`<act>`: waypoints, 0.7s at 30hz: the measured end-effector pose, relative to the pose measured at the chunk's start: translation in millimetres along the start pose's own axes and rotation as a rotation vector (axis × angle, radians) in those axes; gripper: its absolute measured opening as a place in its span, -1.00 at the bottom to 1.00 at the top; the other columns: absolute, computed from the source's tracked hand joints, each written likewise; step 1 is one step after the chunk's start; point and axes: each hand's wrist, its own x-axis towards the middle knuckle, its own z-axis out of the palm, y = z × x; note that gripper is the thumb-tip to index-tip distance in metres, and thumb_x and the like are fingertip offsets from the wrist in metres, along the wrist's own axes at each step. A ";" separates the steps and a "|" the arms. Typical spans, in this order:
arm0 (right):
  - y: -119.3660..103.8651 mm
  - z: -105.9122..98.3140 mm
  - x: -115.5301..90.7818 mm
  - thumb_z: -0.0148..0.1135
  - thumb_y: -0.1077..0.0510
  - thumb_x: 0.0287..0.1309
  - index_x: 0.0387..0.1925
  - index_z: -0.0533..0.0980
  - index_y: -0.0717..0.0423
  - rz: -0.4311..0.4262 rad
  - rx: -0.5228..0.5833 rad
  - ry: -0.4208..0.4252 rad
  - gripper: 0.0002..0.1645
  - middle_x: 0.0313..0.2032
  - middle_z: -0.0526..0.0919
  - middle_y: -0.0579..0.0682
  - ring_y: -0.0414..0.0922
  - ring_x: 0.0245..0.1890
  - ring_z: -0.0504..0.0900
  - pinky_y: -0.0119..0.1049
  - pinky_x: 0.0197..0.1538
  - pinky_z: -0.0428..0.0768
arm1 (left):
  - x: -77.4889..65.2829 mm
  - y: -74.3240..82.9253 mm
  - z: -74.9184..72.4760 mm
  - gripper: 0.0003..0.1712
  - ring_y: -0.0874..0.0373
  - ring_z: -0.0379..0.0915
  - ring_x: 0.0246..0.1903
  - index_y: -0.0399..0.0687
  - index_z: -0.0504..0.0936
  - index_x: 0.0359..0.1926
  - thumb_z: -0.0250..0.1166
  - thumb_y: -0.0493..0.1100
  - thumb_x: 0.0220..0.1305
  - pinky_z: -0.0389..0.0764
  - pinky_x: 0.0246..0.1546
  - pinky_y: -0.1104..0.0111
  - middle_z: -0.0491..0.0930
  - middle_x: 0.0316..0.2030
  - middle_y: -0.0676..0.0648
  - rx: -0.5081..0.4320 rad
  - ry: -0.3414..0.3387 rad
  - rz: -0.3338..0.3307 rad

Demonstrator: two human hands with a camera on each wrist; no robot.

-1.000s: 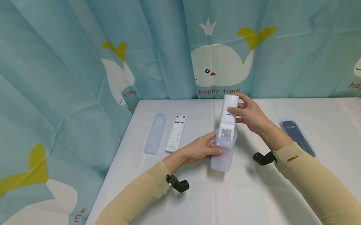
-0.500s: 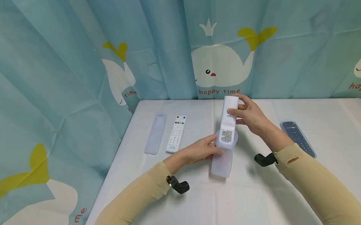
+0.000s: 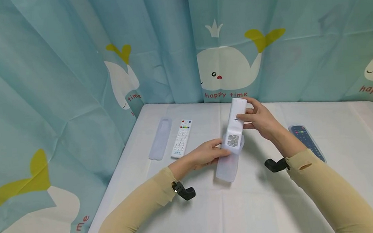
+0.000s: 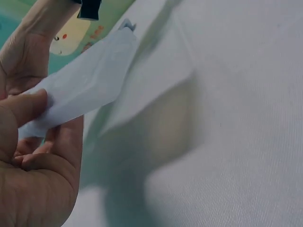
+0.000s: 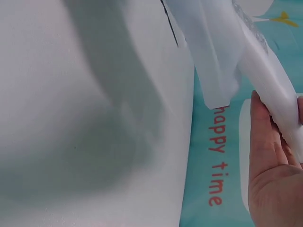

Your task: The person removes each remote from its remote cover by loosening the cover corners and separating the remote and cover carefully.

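Observation:
My right hand point(image 3: 260, 120) grips the upper end of a white remote control point(image 3: 237, 117), its back with a printed code square facing up. The remote's lower end sits in the mouth of a translucent silicone sleeve point(image 3: 228, 168). My left hand point(image 3: 207, 154) pinches that sleeve near its opening, thumb on top. In the left wrist view the sleeve point(image 4: 92, 78) slants out from between thumb and fingers, above its shadow on the table. From the right wrist camera, the fingers of the right hand point(image 5: 274, 184) curl round the white remote point(image 5: 270, 78).
Left of the hands, a second white remote point(image 3: 182, 138) with coloured buttons lies face up beside another translucent sleeve point(image 3: 160, 139). At the right lies a dark blue remote point(image 3: 307, 142) in a clear cover. A curtain point(image 3: 175, 72) hangs behind the white table point(image 3: 195, 213).
The loose end of the sleeve has swung slightly left. My left thumb has shifted up closer to the sleeve's mouth. The remote stays nearly where it was.

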 end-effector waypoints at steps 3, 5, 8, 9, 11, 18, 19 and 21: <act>0.4 -0.3 0.6 0.26 0.28 0.39 0.61 -0.04 0.06 -0.003 0.002 0.016 -0.05 -0.02 0.60 -0.04 -0.18 -0.18 0.70 -0.27 -0.14 0.71 | -1.3 0.4 -0.2 -0.33 -0.02 0.58 0.11 -0.14 0.31 0.48 0.28 -0.34 0.43 0.59 0.15 0.12 0.66 0.06 -0.24 0.003 -0.022 0.015; 0.8 -0.1 1.1 0.26 0.28 0.40 0.61 -0.04 0.05 -0.009 0.010 0.021 -0.05 -0.03 0.61 -0.09 -0.19 -0.15 0.69 -0.28 -0.13 0.71 | -2.3 0.8 -0.4 -0.29 -0.03 0.60 0.09 -0.14 0.28 0.50 0.28 -0.38 0.40 0.61 0.12 0.13 0.67 0.04 -0.26 0.005 -0.037 0.027; 1.0 0.4 1.6 0.26 0.28 0.40 0.61 -0.02 0.06 -0.017 0.024 0.026 -0.07 -0.04 0.61 -0.12 -0.19 -0.12 0.67 -0.28 -0.14 0.71 | -3.6 1.1 -1.5 -0.24 -0.03 0.61 0.07 -0.10 0.23 0.53 0.28 -0.41 0.39 0.63 0.09 0.13 0.68 0.03 -0.26 0.002 -0.067 0.037; 0.8 0.6 1.7 0.26 0.28 0.40 0.60 -0.01 0.06 -0.020 0.028 0.026 -0.07 -0.04 0.61 -0.12 -0.19 -0.12 0.67 -0.28 -0.14 0.71 | -4.2 0.9 -2.2 -0.22 -0.04 0.61 0.07 -0.08 0.21 0.54 0.28 -0.42 0.39 0.63 0.08 0.12 0.68 0.03 -0.26 -0.001 -0.080 0.039; 0.7 0.7 1.7 0.26 0.27 0.39 0.60 0.00 0.06 -0.023 0.028 0.028 -0.08 -0.04 0.61 -0.12 -0.19 -0.13 0.67 -0.28 -0.14 0.71 | -5.4 1.0 -3.3 -0.18 -0.04 0.59 0.10 -0.04 0.16 0.57 0.27 -0.43 0.39 0.62 0.10 0.11 0.67 0.05 -0.25 -0.013 -0.111 0.040; 2.6 -1.8 3.0 0.28 0.25 0.39 0.59 0.02 0.04 -0.022 0.005 0.029 -0.09 -0.04 0.62 -0.12 -0.19 -0.15 0.68 -0.28 -0.15 0.71 | -8.0 -1.4 -5.6 0.03 -0.06 0.54 0.15 0.14 -0.08 0.63 0.22 -0.52 0.37 0.60 0.12 0.04 0.60 0.13 -0.25 -0.026 -0.256 0.020; 3.2 -2.3 3.2 0.28 0.24 0.39 0.59 0.03 0.04 -0.020 -0.004 0.026 -0.09 -0.03 0.61 -0.10 -0.18 -0.14 0.67 -0.27 -0.14 0.71 | -8.0 -2.1 -5.4 0.05 -0.06 0.53 0.15 0.16 -0.10 0.63 0.22 -0.53 0.36 0.60 0.11 0.04 0.59 0.14 -0.24 -0.021 -0.274 0.016; 4.5 -3.4 3.5 0.28 0.22 0.40 0.59 0.03 0.02 -0.014 -0.022 0.014 -0.10 0.02 0.60 -0.05 -0.17 -0.11 0.67 -0.25 -0.13 0.71 | -8.1 -3.1 -4.4 0.06 -0.06 0.53 0.16 0.18 -0.10 0.62 0.22 -0.54 0.35 0.61 0.10 0.04 0.56 0.18 -0.23 -0.011 -0.299 0.010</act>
